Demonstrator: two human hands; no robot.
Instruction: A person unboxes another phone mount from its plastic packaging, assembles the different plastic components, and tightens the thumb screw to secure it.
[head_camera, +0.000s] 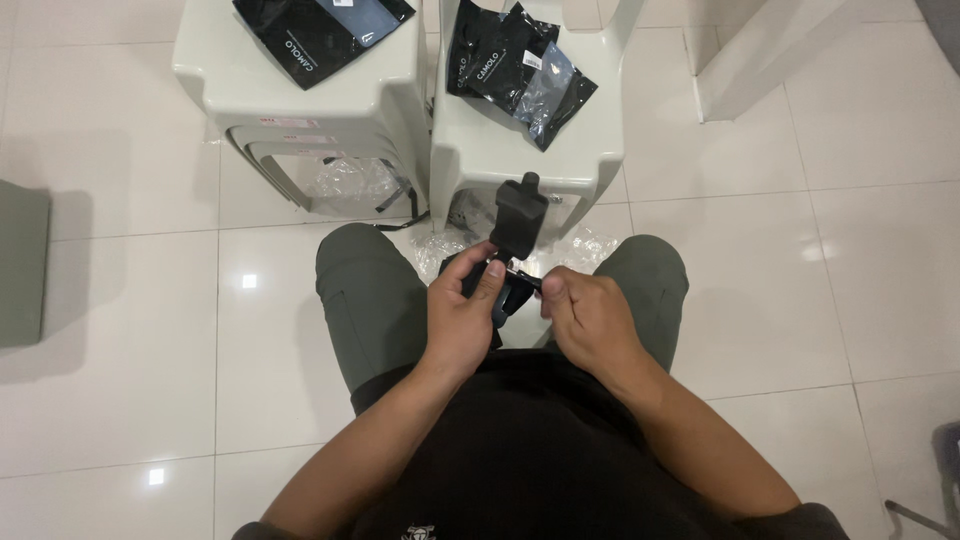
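A black plastic device (517, 222) with a boxy head and a short stem stands upright between my knees. My left hand (461, 318) grips its lower body, thumb pressed against the stem. My right hand (583, 312) is closed beside it, pinching a small dark part at the device's base. What lies under the fingers is hidden.
Two white plastic chairs (300, 105) (590, 140) stand ahead on the white tiled floor, each carrying black flat packages (310, 35) (515, 65). Crumpled clear plastic wrap (590, 243) lies under the right chair. A grey object (20, 260) sits at the left edge.
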